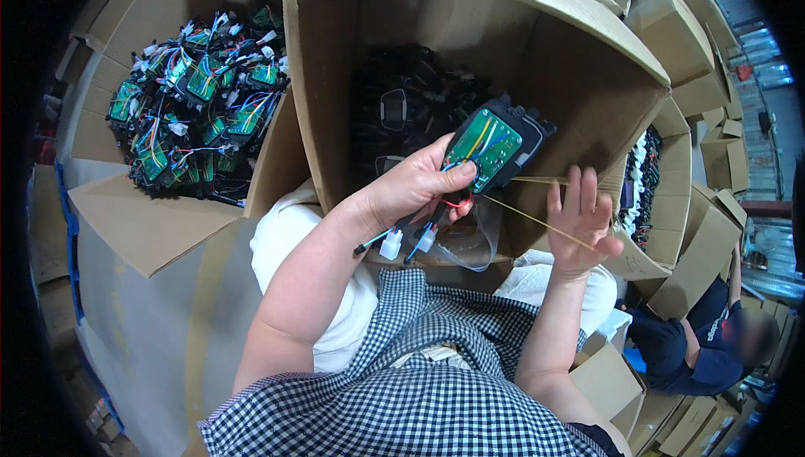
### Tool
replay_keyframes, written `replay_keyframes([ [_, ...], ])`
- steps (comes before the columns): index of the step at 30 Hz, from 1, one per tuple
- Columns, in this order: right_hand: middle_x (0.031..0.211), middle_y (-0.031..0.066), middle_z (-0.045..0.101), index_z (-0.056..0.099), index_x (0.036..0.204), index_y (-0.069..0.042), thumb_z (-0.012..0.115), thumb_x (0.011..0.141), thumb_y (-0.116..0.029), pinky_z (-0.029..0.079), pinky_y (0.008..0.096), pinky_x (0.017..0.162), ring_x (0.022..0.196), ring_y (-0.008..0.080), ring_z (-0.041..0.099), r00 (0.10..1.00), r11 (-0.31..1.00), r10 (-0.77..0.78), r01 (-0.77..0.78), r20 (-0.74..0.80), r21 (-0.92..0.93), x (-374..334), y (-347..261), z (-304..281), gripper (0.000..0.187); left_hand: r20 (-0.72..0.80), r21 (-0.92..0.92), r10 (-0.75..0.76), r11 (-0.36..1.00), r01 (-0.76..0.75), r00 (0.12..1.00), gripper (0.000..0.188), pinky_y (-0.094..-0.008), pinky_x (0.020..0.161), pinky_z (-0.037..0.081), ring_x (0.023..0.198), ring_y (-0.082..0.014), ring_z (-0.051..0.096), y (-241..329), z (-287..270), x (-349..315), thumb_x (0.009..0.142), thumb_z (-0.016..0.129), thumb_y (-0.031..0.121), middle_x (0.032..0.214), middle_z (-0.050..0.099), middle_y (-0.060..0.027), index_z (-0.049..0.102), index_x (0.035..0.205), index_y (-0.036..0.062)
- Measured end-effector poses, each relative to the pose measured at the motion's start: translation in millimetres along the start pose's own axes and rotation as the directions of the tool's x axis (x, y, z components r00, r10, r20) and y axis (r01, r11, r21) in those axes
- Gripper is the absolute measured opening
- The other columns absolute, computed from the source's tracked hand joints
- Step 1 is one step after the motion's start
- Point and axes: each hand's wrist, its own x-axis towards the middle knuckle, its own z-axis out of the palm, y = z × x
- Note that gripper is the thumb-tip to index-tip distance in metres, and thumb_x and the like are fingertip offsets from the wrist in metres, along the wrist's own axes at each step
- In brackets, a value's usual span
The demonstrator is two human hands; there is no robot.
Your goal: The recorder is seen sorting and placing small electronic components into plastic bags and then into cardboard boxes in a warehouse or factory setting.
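Fingers of my left hand [415, 184] are closed around a black electronic module [496, 145] with a green circuit board showing on its upper face; thumb lies along the board's lower edge. I take this module as the reference point. It is held in the air, tilted, in front of the open mouth of the large cardboard box [537, 12], which lies just behind it and holds a dark heap of similar black units. Coloured wires with white connectors [392, 244] hang below the module, past the heel of the left hand. To the right of the module, my right hand [580, 224] is spread, fingers extended and apart, gripping nothing solidly; a tan rubber band [537, 220] is stretched from the module's lower right corner across those fingers. Just below the module I note a clear plastic bag [474, 243] against the box's lower edge. Far left of the module, a second open carton [151, 231] contains a pile of modules [197, 105], green boards up, wires tangled. Lower right of the module, another person [704, 340] in dark clothing sits among further cartons.
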Motion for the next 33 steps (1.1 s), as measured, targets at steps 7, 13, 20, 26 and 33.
replay_keyframes([
  [7,0.124,0.0171,0.057,0.057,0.122,-0.002,0.074,0.074,-0.031,0.028,0.0444,0.108,0.118,0.0285,0.052,0.934,-0.040,0.356,0.029,0.013,-0.999,83.5,18.7,49.8,0.059,-0.022,0.968,0.209,0.248,-0.031,0.978,0.034,-0.0385,0.075,0.049,0.087,-0.0284,0.059,-26.2,-15.8,4.4,0.090,0.056,0.023,0.095,0.056,-0.0153,0.045,0.120,0.0097],
  [13,0.116,0.0189,0.060,0.058,0.115,0.003,0.068,0.080,-0.042,0.044,0.0357,0.095,0.109,0.0285,0.057,0.678,0.440,0.584,-0.727,-0.448,-0.527,91.9,31.0,-20.8,0.058,0.267,0.882,0.271,0.318,-0.348,0.925,0.033,-0.0366,0.078,0.045,0.091,-0.0279,0.055,-10.5,-5.6,2.0,0.087,0.061,0.015,0.105,0.053,-0.0128,0.047,0.116,0.0080],
  [20,0.134,0.0189,0.047,0.044,0.132,0.002,0.078,0.070,-0.038,0.033,0.0396,0.105,0.124,0.0303,0.046,0.972,0.600,0.232,-0.159,-0.019,-0.784,63.3,18.1,11.0,0.081,-0.227,0.307,-0.119,0.933,0.187,0.967,0.034,-0.0217,0.059,0.044,0.067,-0.0062,0.051,1.8,-5.8,-1.1,0.092,0.057,0.028,0.077,0.054,-0.0015,0.044,0.117,0.0087],
  [26,0.097,0.0167,0.067,0.066,0.101,0.002,0.073,0.075,-0.015,0.052,0.0333,0.078,0.084,0.0225,0.065,0.826,0.476,0.520,-0.494,-0.220,-0.728,76.4,-6.5,15.5,0.032,-0.025,0.740,-0.197,0.655,0.150,0.980,0.032,-0.0260,0.063,0.045,0.076,-0.0108,0.054,13.4,-4.1,-12.4,0.091,0.056,0.028,0.085,0.055,-0.0054,0.045,0.110,0.0049],
  [33,0.085,0.0080,0.064,0.057,0.099,-0.007,0.058,0.089,-0.016,0.048,0.0248,0.058,0.066,0.0147,0.060,0.626,0.727,0.188,-0.606,-0.757,-0.322,-1.3,-8.3,-56.5,0.013,0.114,-0.118,0.871,0.490,-0.864,0.478,0.051,-0.0248,0.053,0.044,0.057,-0.0138,0.053,93.9,-21.1,-85.0,0.093,0.046,0.043,0.075,0.055,-0.0074,0.046,0.109,-0.0051],
])
